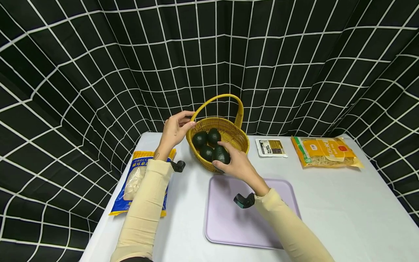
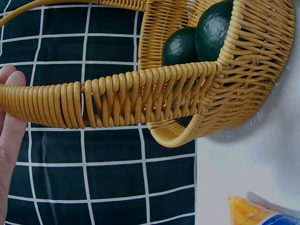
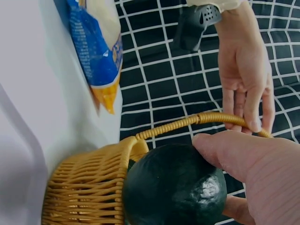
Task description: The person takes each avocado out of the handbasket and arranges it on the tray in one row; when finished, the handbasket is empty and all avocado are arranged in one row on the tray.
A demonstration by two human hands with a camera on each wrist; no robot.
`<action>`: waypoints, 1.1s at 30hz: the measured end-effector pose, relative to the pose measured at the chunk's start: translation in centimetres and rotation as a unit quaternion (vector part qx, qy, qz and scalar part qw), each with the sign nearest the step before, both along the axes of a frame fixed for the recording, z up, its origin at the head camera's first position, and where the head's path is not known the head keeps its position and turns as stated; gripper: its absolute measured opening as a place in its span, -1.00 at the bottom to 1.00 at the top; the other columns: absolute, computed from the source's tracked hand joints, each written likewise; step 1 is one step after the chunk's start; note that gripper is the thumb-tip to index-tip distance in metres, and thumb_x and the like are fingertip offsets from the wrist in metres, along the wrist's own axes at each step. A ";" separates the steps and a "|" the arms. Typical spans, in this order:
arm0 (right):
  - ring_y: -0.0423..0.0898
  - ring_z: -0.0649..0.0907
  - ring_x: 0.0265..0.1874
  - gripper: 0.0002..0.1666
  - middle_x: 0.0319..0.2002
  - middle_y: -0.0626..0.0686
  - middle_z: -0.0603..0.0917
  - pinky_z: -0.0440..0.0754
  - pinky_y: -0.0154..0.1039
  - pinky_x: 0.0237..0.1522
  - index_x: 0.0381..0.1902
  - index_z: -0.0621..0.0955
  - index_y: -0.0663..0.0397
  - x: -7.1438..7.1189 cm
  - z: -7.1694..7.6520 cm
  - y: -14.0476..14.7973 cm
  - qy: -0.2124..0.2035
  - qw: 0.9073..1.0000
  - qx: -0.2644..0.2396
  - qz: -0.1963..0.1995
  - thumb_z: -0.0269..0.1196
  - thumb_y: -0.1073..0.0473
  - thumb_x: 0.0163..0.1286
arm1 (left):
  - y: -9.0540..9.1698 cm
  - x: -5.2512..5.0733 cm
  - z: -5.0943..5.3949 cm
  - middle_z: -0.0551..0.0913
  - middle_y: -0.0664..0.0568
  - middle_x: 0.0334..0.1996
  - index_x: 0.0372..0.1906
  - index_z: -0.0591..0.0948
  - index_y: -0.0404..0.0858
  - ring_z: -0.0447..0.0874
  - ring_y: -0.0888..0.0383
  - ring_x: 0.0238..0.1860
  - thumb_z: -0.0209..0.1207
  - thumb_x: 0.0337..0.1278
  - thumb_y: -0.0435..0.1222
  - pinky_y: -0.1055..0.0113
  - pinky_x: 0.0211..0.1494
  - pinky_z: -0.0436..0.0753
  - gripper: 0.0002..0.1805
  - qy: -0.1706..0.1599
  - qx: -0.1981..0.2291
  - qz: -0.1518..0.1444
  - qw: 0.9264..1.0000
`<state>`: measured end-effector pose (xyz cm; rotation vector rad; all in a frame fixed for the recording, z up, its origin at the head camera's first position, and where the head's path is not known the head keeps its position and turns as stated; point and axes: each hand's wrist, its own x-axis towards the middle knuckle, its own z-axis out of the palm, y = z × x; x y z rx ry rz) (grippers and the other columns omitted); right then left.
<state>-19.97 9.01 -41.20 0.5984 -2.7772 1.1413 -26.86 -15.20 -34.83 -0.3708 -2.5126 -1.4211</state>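
Observation:
A yellow wicker basket [image 1: 242, 140] with a tall arched handle holds several dark green avocados [image 1: 200, 139]. My left hand [image 1: 175, 129] grips the left side of the basket's handle [image 2: 108, 101] between thumb and fingers. Over the basket's front right part, my right hand [image 1: 237, 162] holds one avocado [image 1: 221, 155] between its thumb and fingers. In the right wrist view that avocado [image 3: 173, 185] is close to the camera, beside the basket rim, and hides much of the basket's inside.
A lilac tray [image 1: 229, 218] lies in front of the basket on the white table. At left is a blue and yellow pasta bag [image 1: 134, 182]. To the right lie a small white packet [image 1: 271, 147] and an orange food bag [image 1: 325, 151]. Black gridded cloth hangs behind.

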 end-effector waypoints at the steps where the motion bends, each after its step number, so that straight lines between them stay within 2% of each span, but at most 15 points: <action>1: 0.21 0.64 0.17 -0.15 0.28 0.22 0.60 0.60 0.16 0.16 0.45 0.41 -0.03 0.1 0.0 0.0 0.003 1.000 -0.001 0.001 0.42 -0.10 0.26 | 0.0 0.0 0.0 0.81 -0.07 -0.12 0.19 0.67 -0.09 0.79 0.04 -0.08 0.31 0.31 -0.27 0.12 0.02 0.73 -0.64 0.000 0.001 0.000 1.000; 6: 0.18 0.66 0.13 -0.15 0.25 0.21 0.63 0.63 0.13 0.10 0.43 0.42 -0.04 0.7 -0.2 -0.1 0.005 1.000 -0.005 0.002 0.43 -0.09 0.24 | 0.0 0.1 0.0 0.81 -0.07 -0.13 0.19 0.67 -0.10 0.79 0.05 -0.09 0.30 0.31 -0.26 0.13 0.00 0.73 -0.64 -0.001 0.002 -0.001 1.000; 13: 0.16 0.66 0.14 -0.17 0.23 0.20 0.64 0.61 0.13 0.11 0.42 0.43 -0.01 1.4 -0.5 -0.2 0.003 1.000 -0.010 0.001 0.44 -0.08 0.25 | -0.1 0.0 -0.1 0.81 -0.08 -0.14 0.19 0.67 -0.11 0.79 0.04 -0.10 0.30 0.32 -0.29 0.14 -0.02 0.73 -0.64 0.005 0.002 -0.004 1.000; 21: 0.07 0.69 -0.03 -0.19 0.13 0.16 0.69 0.64 -0.01 -0.06 0.39 0.46 -0.02 2.1 -0.9 -0.3 0.007 1.000 -0.016 0.009 0.45 -0.07 0.22 | 0.0 0.0 0.0 0.81 -0.09 -0.12 0.20 0.66 -0.11 0.79 0.03 -0.09 0.28 0.34 -0.29 0.13 -0.01 0.73 -0.64 0.005 0.001 -0.005 1.000; 33: 0.03 0.69 -0.11 -0.19 0.14 0.18 0.69 0.63 -0.12 -0.17 0.39 0.46 -0.06 3.4 -1.8 -0.6 -0.024 1.000 -0.013 0.016 0.45 -0.06 0.22 | -0.1 0.1 -0.1 0.81 -0.08 -0.12 0.21 0.66 -0.10 0.79 0.04 -0.09 0.29 0.33 -0.28 0.13 -0.03 0.73 -0.63 0.001 0.006 -0.005 1.000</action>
